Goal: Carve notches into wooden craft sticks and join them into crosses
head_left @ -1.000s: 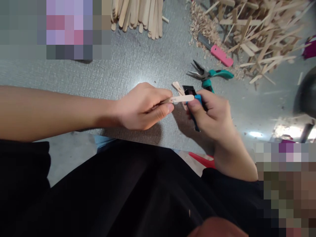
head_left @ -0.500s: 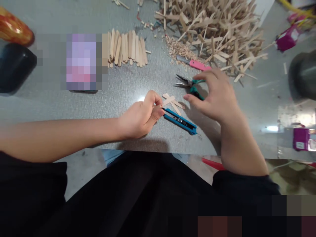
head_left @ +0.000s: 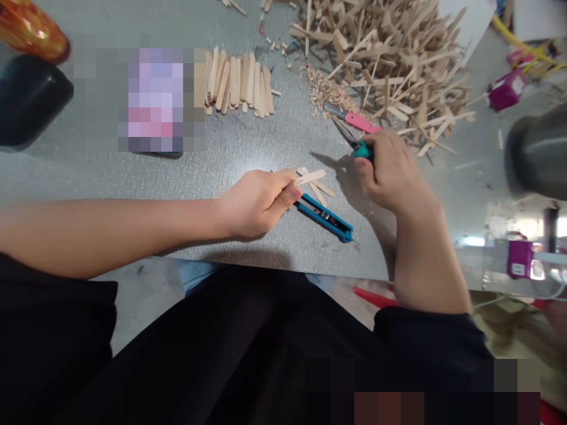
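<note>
My left hand [head_left: 266, 200] pinches a wooden craft stick [head_left: 313, 176] between thumb and fingers, its rounded end pointing right. Under and beside that stick, a couple of other craft sticks [head_left: 325, 189] lie crossed on the table. Just below my left fingertips rests a blue utility knife [head_left: 326, 218]. My right hand [head_left: 390, 171] is closed around the green handles of a pair of pliers [head_left: 354, 141], whose dark jaws point up and left. Close to the jaws lies a pink-handled knife [head_left: 361, 123].
A large heap of craft sticks [head_left: 398, 65] covers the back right, with wood shavings [head_left: 328, 91] at its edge. A row of sticks [head_left: 241, 82] lies beside a blurred phone-like object [head_left: 155, 100]. A dark rounded object [head_left: 33, 100] stands left; a dark container [head_left: 538, 144] stands right.
My right hand has closed on the pliers and turned them, jaws up. The craft stick in my left hand now shows further out past the fingertips. The view has shifted slightly.
</note>
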A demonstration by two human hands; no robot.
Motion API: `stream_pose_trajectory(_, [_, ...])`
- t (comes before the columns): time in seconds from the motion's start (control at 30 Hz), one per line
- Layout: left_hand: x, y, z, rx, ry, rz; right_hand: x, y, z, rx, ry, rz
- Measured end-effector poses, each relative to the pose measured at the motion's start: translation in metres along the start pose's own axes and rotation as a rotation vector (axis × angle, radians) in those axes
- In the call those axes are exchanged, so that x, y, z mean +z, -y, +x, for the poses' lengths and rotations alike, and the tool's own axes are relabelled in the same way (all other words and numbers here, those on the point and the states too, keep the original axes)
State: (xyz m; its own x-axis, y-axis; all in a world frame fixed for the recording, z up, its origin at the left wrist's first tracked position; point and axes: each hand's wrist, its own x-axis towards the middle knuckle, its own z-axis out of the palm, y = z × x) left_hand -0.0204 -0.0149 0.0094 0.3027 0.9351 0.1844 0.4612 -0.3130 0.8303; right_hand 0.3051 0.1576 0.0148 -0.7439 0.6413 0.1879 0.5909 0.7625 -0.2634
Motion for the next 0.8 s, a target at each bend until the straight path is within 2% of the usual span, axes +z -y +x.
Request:
stream_pose_trajectory(0.07, [0.000, -0.002, 0.000, -0.010, 0.006, -0.002, -0.004, 0.010, -0.001, -0.054, -0.008, 0.041])
stream_pose_trajectory(0.2, [-0.002, -0.006, 0.002, -0.057, 0.013, -0.008, -0.006, 0.029, -0.003, -0.137, 0.054, 0.168])
stream_pose_trajectory(0.47, [-0.001, -0.007, 0.001, -0.087, 0.056, -0.043, -0.004, 0.049, -0.004, -0.151, 0.150, 0.298])
stream_pose_trajectory(0.67, [-0.001, -0.009, 0.000, -0.081, 0.081, -0.048, 0.000, 0.050, -0.004, -0.328, 0.037, 0.317])
stream_pose_trajectory(0.8, [-0.002, -0.010, 0.001, -0.069, 0.096, -0.046, 0.003, 0.048, -0.005, -0.353, 0.025, 0.316])
